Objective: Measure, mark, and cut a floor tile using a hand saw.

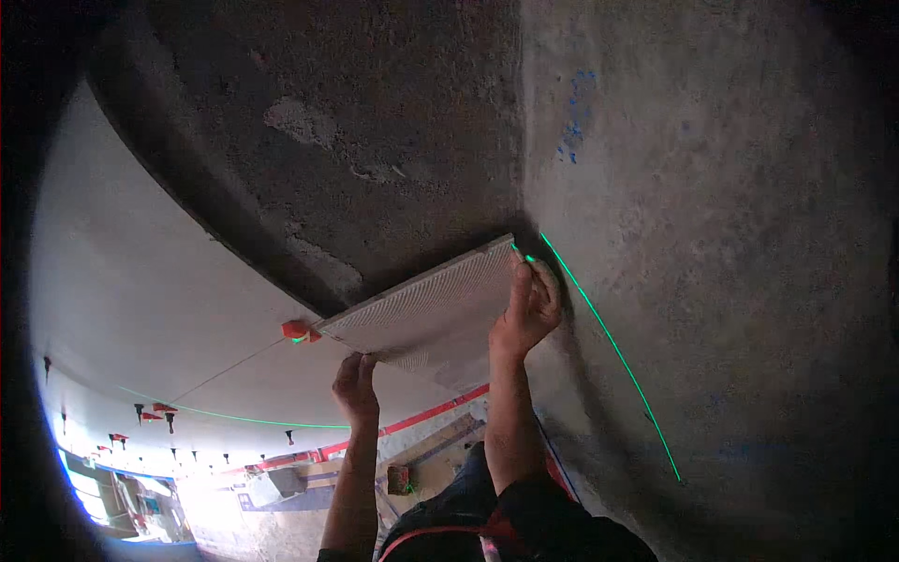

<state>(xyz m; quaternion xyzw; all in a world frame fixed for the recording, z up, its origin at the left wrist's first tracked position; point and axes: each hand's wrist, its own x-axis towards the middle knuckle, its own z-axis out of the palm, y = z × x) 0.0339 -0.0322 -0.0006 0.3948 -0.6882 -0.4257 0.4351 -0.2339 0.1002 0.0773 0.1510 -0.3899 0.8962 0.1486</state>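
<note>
A flat tile (426, 304) hangs tilted in front of me, its visible face covered partly in fine parallel ridges. My left hand (356, 386) pinches its near left edge between thumb and fingers. At the right edge, my right hand (529, 309) grips it close to the far right corner, beside the grey wall. An orange-red wedge (300, 331) sits at the tile's far left corner, at the border of the large pale tiled surface (187, 253).
Rough dark concrete (412, 103) lies beyond the tile. A grey wall (693, 187) rises on the right, crossed by a green laser line (609, 332). Several black and red levelling clips (170, 421) stand along the pale tiles. A small box (400, 480) lies near my legs.
</note>
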